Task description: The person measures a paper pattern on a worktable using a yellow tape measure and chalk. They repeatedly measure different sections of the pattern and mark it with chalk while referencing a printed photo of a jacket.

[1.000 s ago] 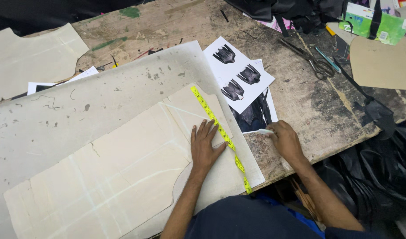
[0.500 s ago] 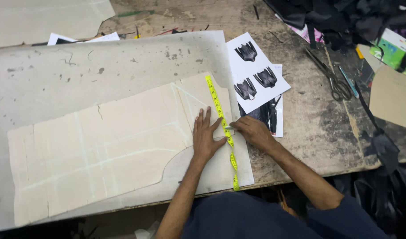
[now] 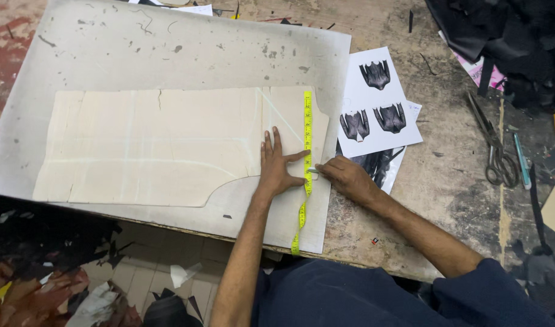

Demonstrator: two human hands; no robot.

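A cream paper pattern piece (image 3: pixel 162 145) lies flat on a large grey board (image 3: pixel 168 54). A yellow measuring tape (image 3: pixel 306 133) runs straight down the pattern's right edge and past the board's front edge. My left hand (image 3: pixel 276 165) presses flat on the pattern, its fingers spread and the thumb touching the tape. My right hand (image 3: pixel 344 177) sits just right of the tape, pinching a small white piece, likely chalk (image 3: pixel 312 171), with its tip at the tape.
White sheets printed with dark garment pictures (image 3: pixel 377 103) lie right of the board. Scissors (image 3: pixel 494 145) and a teal pen (image 3: pixel 521 158) rest further right on the worn wooden table (image 3: pixel 447 181). Black fabric (image 3: pixel 507 42) is heaped at the top right. Scraps litter the floor (image 3: pixel 77 284) below.
The view has shifted so the board sits more squarely. My right hand has moved down the tape towards the left hand's thumb. The left hand stays pressed on the pattern.
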